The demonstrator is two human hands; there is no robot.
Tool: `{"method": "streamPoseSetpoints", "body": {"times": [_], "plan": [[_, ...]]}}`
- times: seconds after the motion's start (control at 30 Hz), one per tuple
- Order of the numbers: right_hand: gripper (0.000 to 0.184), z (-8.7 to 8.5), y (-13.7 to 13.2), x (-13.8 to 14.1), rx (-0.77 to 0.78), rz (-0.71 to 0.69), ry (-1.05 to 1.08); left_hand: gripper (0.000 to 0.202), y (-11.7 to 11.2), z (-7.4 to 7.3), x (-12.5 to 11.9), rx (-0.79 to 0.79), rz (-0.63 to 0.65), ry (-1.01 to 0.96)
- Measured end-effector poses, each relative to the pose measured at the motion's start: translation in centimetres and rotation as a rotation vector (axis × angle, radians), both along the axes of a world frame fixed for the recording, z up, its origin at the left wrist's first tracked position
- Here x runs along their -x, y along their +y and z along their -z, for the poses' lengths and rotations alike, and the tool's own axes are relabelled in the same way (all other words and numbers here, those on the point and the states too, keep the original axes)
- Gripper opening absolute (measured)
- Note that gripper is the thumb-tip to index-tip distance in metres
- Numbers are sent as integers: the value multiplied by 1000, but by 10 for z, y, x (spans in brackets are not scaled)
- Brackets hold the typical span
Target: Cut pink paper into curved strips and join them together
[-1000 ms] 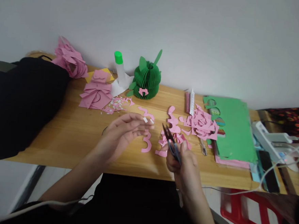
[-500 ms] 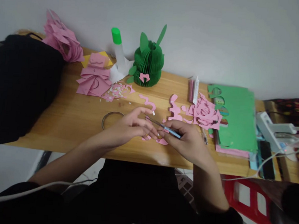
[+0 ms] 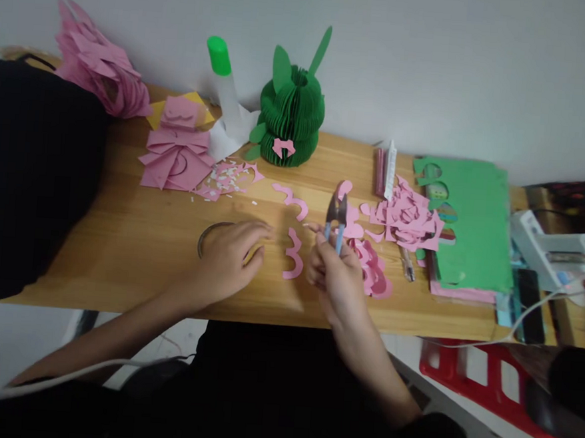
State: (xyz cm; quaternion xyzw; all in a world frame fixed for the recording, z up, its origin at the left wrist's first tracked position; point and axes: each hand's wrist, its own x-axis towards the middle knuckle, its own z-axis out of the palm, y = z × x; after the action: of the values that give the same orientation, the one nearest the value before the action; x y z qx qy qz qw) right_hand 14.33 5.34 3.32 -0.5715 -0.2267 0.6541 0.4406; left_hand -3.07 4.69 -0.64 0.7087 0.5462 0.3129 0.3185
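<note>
My right hand (image 3: 336,275) is closed round a pair of small blue-handled snips (image 3: 336,215), whose blades point up and away from me. My left hand (image 3: 229,258) rests palm down on the wooden table (image 3: 135,248), its fingers curled over a thin ring (image 3: 211,233); I cannot see anything in it. Between the two hands lies a wavy pink paper cutout (image 3: 294,254). A second wavy pink strip (image 3: 291,199) lies just beyond it. More pink cutouts (image 3: 373,271) are stacked to the right of my right hand.
At the back stand a green honeycomb paper figure (image 3: 290,122) and a green-capped glue bottle (image 3: 224,87). Folded pink paper (image 3: 177,154) and pink scraps (image 3: 407,217) lie about. Green sheets (image 3: 467,224) sit right, a black bag (image 3: 30,167) left, a power strip (image 3: 546,247) far right.
The hands have come apart. My left hand dropped flat onto the table by the ring. My right hand turned the snips upright, and the wavy pink cutout now lies free between them.
</note>
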Motion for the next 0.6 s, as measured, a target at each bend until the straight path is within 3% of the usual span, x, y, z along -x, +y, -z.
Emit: {"method": "streamPoseSetpoints", "body": {"times": [0.1, 0.27, 0.43, 0.6], "plan": [[34, 10, -2, 18, 115, 65, 81, 25, 5, 6, 9, -228, 208, 240], [34, 22, -4, 21, 140, 122, 63, 34, 19, 10, 11, -299, 438, 364], [35, 30, -4, 19, 127, 81, 73, 38, 28, 16, 6, -305, 496, 383], [37, 32, -4, 21, 147, 65, 82, 34, 30, 14, 6, -249, 472, 312]]}}
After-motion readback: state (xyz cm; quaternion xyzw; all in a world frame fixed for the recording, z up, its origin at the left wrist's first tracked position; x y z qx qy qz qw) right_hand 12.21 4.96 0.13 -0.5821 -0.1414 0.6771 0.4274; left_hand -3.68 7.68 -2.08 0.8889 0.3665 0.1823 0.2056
